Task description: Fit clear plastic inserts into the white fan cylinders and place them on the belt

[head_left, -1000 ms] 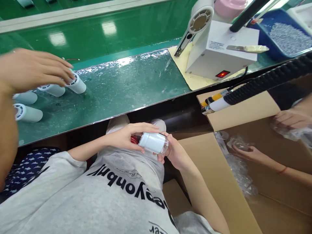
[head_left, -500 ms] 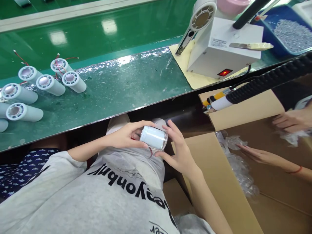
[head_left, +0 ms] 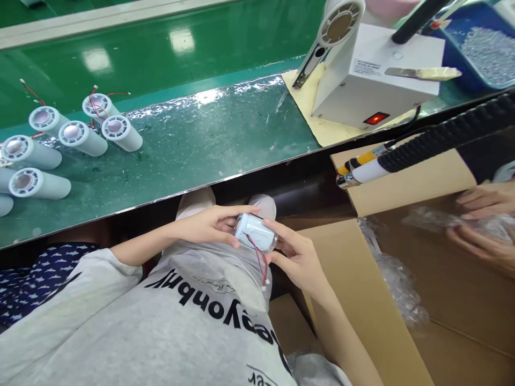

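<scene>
Above my lap, a light blue cylinder (head_left: 254,231) in a clear cover lies between my two hands. Red and dark wires (head_left: 260,258) with small white connectors hang from its side. My left hand (head_left: 222,225) is closed round its left end, thumb below and fingers above. At the right end my right hand (head_left: 292,246) grips it between thumb and fingers. Several similar light blue cylinders (head_left: 84,139) stand on the green bench (head_left: 193,142) at the left, some with red wires.
A white box (head_left: 374,75) with a lit red switch sits on yellow card. A black hose (head_left: 442,134) crosses the right side. Below it, a cardboard box (head_left: 362,300) holds clear plastic pieces (head_left: 398,284). Another person's hands (head_left: 483,236) handle clear plastic there.
The cylinder between my hands has turned, so its wires now face me and hang down. The other person's lower hand has moved up and right, near their other hand.
</scene>
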`<act>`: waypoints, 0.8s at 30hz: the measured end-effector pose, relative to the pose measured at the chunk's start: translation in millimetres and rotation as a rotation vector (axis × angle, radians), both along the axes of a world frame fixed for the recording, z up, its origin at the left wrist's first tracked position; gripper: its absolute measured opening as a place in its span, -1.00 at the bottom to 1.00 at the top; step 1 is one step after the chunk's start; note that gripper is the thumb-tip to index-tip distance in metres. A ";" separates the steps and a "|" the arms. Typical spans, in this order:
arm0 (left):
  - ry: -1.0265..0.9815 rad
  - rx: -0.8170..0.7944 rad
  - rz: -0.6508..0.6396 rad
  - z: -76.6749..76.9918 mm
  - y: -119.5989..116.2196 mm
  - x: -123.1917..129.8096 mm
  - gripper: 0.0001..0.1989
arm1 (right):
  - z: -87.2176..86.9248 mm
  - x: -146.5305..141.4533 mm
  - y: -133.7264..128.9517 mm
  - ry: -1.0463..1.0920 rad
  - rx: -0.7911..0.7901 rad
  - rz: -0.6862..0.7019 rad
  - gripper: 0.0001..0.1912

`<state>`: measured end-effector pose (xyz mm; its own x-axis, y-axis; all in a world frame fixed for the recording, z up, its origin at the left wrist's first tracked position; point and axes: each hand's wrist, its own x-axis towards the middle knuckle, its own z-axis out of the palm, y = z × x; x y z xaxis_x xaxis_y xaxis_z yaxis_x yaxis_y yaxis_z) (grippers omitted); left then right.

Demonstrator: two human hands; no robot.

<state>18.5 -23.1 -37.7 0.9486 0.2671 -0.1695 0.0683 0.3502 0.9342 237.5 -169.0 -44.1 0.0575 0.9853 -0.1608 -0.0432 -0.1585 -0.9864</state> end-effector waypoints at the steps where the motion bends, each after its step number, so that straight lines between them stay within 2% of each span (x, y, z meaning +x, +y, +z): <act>1: 0.003 -0.030 -0.014 -2.1 -0.4 -0.2 -0.17 | -0.1 0.6 -0.6 0.003 -0.007 0.006 -0.43; 8: -0.009 -0.033 -0.027 -6.7 -2.5 4.2 -0.17 | 1.1 2.2 -0.5 0.140 -0.105 0.009 -0.38; 18: 0.019 -0.115 -0.039 -22.3 -1.4 2.5 -0.14 | -7.8 -3.9 0.2 0.114 -0.211 -0.007 -0.32; 21: 0.129 -0.096 0.010 -23.1 -10.2 4.4 -0.21 | -7.7 -13.4 4.9 0.128 -0.194 0.025 -0.32; 24: 0.345 -0.010 0.077 -14.7 -1.2 -3.2 -0.30 | -7.5 -4.3 11.8 -0.054 -0.151 0.048 -0.48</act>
<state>15.3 -24.3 -52.4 0.8125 0.3319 -0.4793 0.3523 0.3757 0.8572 233.2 -157.2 -51.7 0.0237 0.9519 -0.3056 0.0206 -0.3061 -0.9518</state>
